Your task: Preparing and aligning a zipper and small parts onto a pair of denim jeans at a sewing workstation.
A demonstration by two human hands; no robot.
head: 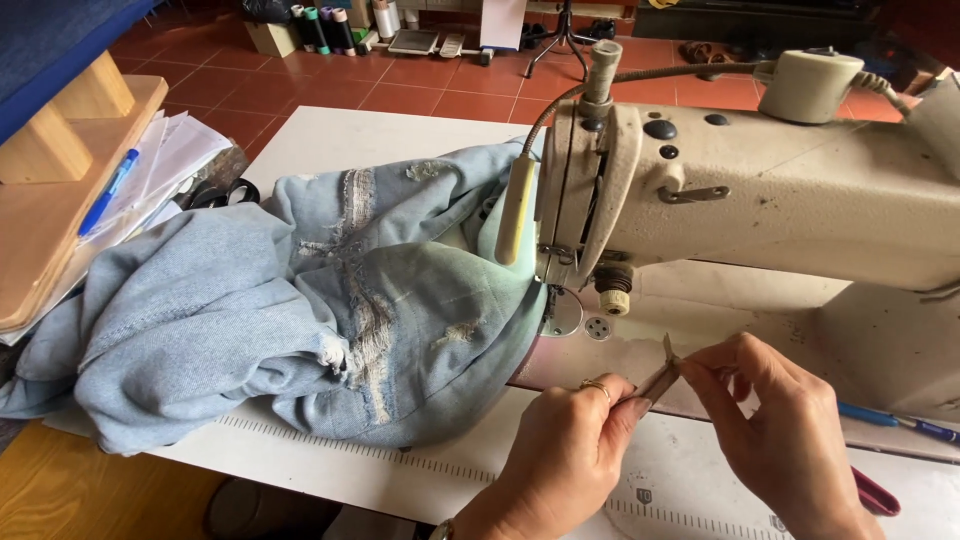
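My left hand [565,450] and my right hand [785,430] meet in front of the cream sewing machine [780,190], low in the head view. Together they pinch a small metal tool [662,375], like thread snips or tweezers, its tip pointing up. The left fingers grip its lower end; the right thumb and forefinger touch its upper part. A ring sits on a left finger. Pale blue distressed jeans [300,310] lie bunched on the white table [420,465], left of the needle area [556,300].
Black scissors [225,193] lie behind the jeans beside papers and a blue pen [108,190] on a wooden stand. A blue pen [900,422] rests near the machine base at right. Thread spools [325,28] stand on the red tiled floor.
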